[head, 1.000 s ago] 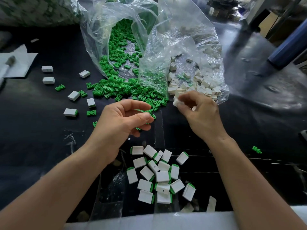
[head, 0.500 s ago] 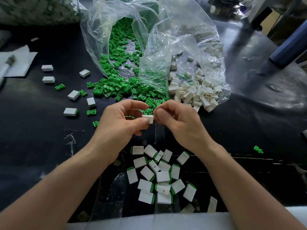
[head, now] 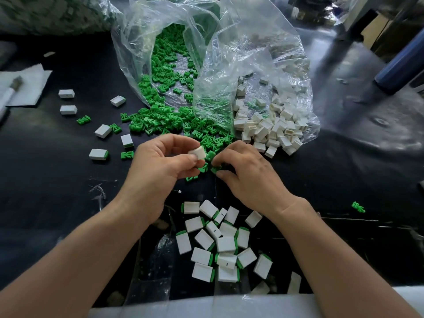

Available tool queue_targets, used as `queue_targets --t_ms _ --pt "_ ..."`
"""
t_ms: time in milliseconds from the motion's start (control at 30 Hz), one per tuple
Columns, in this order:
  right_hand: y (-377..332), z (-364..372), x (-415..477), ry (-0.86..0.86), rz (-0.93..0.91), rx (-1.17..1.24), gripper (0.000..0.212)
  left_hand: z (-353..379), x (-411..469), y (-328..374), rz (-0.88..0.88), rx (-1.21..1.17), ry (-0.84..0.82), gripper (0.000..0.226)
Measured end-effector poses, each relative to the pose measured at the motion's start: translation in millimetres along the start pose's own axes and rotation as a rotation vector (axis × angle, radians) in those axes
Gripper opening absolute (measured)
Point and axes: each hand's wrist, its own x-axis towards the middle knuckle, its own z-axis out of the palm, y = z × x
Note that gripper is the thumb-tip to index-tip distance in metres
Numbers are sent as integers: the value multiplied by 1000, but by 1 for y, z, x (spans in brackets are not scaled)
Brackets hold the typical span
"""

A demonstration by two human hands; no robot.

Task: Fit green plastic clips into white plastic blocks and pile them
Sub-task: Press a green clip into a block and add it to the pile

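My left hand point(head: 158, 171) pinches a white block point(head: 197, 153) between thumb and fingers, above the table. My right hand point(head: 247, 175) is beside it, lower, with its fingertips pinching a green clip point(head: 215, 169) at the near edge of the spilled green clips point(head: 169, 121). A heap of loose white blocks point(head: 273, 129) lies at the mouth of a clear bag, right of the clips. A pile of fitted blocks with green ends point(head: 220, 242) lies on the black table between my forearms.
Two clear plastic bags point(head: 229, 53) lie open at the back centre. Several stray blocks point(head: 103, 130) and clips are scattered at the left. A white sheet point(head: 25, 86) lies at far left, a blue cylinder point(head: 401, 67) at right, one stray clip point(head: 358, 207) near my right forearm.
My right hand carried a white block from the heap to my left hand, which now holds it alone. My right hand has dropped to the green clips.
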Motion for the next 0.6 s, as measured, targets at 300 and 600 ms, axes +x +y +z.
queue_targets --t_ms 300,600 --pt "-1 -4 0 -4 38 82 14 3 -2 2 -15 3 -38 18" --pt "1 -13 -2 160 108 600 21 3 -3 3 -39 -27 -49 18"
